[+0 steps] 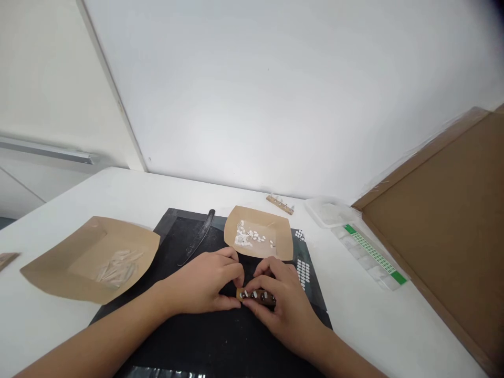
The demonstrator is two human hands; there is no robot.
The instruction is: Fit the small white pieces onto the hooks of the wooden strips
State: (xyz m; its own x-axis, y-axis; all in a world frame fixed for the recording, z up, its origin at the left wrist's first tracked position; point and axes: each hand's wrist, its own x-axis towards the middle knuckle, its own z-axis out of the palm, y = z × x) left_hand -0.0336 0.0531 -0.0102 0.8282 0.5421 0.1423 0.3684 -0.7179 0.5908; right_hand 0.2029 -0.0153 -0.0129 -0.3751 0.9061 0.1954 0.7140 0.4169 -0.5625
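Studded brown strip (258, 296) over black mat (205, 341), long axis running left-right; my left hand (208, 283) pinching left end, my right hand (289, 296) gripping from right, hiding far end.

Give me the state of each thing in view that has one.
Studded strip: held in both hands.
Left hand: pinching its left end.
Right hand: fingers curled over it.
Left paper tray: open, holding clear slender pieces.
Middle paper tray: open, holding small white pieces.
Curved black tool: lying on black mat.
Far strip: lying on white table.
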